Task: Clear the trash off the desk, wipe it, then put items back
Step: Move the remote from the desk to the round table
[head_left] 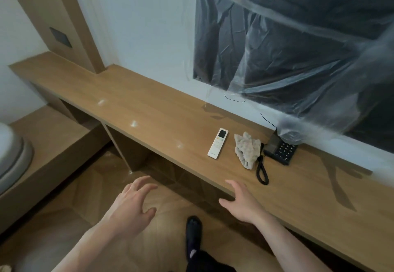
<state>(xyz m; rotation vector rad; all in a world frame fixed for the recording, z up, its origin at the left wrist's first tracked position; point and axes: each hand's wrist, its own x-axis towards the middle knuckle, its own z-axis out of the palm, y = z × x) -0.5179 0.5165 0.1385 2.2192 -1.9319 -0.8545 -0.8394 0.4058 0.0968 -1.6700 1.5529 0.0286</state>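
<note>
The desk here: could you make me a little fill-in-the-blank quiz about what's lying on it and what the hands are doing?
1. The crumpled cloth lies between the white remote and the black ____.
2. Both hands, left hand and right hand, hold ____.
3. The remote's small screen is at the end that points toward the ____.
4. The desk top is made of ____.

Missing words: phone; nothing; wall; wood

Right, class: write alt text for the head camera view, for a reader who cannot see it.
Two empty, open hands, left hand and right hand, reach toward a long wooden desk. On it lie a white remote, a crumpled cloth and a black telephone, below a plastic-covered dark panel.
</note>
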